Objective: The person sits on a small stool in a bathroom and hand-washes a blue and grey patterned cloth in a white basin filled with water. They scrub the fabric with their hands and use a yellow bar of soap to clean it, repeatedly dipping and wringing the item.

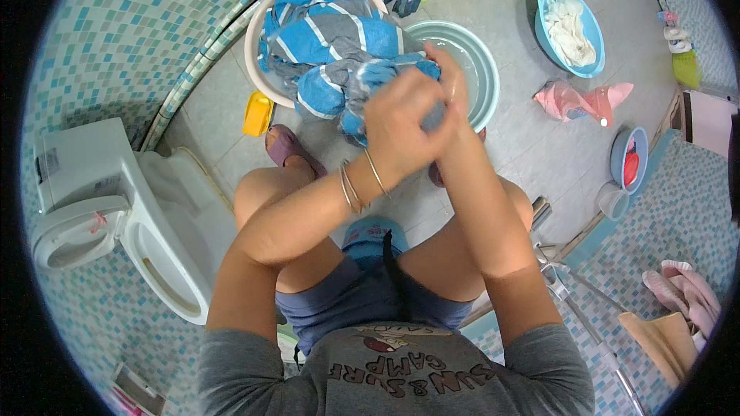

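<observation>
A large wet-looking cloth [331, 38], blue and grey with white stripes, fills a pale round basin [251, 50] and spills over its right side toward my hands. My left hand [408, 119], with bangles on its wrist, is closed on a bunched part of this cloth and slightly smeared by motion. Pressed against it, my right hand [453, 81] grips the same bunch from the right side. Bits of blue and grey fabric show between and below the hands. Under them stands a light green basin [487, 69] with water in it.
A yellow scoop [258, 113] lies by the pale basin. To the left is a white toilet [166, 262] with its lid up. At the far right stand a blue basin [597, 42] with white cloth, a pink plastic bag [574, 102] and a smaller blue tub [619, 156].
</observation>
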Motion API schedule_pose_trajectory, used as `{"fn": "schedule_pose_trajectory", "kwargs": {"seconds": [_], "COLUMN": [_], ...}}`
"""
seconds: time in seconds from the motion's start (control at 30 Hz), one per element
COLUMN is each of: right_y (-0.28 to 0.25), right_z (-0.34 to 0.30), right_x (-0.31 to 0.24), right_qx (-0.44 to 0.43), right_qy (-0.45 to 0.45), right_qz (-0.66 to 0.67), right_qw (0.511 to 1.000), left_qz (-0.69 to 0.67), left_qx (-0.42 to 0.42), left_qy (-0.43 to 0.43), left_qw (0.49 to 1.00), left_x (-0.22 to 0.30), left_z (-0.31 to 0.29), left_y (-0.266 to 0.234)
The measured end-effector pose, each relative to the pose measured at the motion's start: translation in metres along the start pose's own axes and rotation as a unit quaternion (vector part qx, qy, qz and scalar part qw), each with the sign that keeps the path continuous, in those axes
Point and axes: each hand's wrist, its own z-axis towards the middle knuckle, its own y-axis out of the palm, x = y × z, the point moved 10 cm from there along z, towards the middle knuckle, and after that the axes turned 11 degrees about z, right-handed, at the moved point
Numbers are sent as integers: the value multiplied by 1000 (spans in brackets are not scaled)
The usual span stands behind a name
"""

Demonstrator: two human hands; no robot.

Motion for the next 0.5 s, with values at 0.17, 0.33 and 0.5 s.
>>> {"fn": "schedule_pose_trajectory", "kwargs": {"seconds": [0.17, 0.33, 0.5], "right_y": [38, 25, 39], "right_z": [-40, -26, -25], "right_x": [15, -7, 1], "right_qx": [39, 31, -101], "right_qy": [22, -28, -118], "right_qz": [136, -59, -205], "right_qw": [990, 997, 966], "left_qz": [5, 34, 11], "left_qx": [40, 51, -5], "left_qy": [-93, -58, -26], "left_qw": [995, 996, 1000], "left_x": [-58, -19, -29], "left_z": [17, 1, 4], "left_y": [-4, -10, -6]}}
